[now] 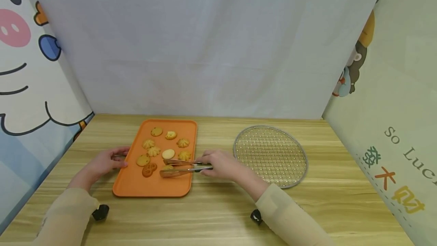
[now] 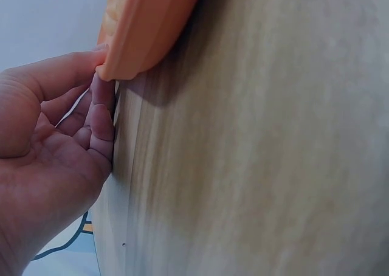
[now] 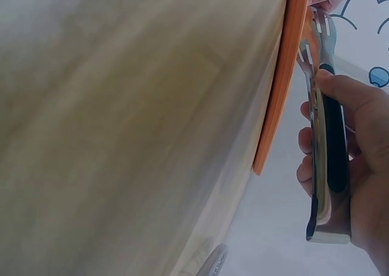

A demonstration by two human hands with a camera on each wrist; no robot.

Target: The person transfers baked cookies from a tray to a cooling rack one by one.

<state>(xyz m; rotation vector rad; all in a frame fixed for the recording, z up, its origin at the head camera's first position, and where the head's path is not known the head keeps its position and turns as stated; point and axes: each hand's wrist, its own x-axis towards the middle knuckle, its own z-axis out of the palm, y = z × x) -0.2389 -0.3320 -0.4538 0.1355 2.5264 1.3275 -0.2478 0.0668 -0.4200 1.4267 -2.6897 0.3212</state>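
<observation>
My right hand (image 1: 223, 165) grips metal tongs (image 3: 333, 139), thumb on one dark-handled arm and fingers round the other. The tongs' tips reach over the lower right of an orange tray (image 1: 133, 185), on either side of a round cookie (image 1: 168, 167) that they partly cover. Thumb and fingers of my left hand (image 2: 55, 124) pinch the tray's left rim in the left wrist view. Several cookies lie on the tray, among them a pale oval one (image 1: 168, 154), a brown pretzel-shaped one (image 1: 149, 169) and a flower-shaped one (image 1: 184, 155).
Right of the tray, a round wire mesh rack (image 1: 269, 156) with a grey rim lies on the wood-grain table (image 1: 170, 219). A white cloth (image 1: 205, 48) hangs behind the table, and printed panels stand at both sides.
</observation>
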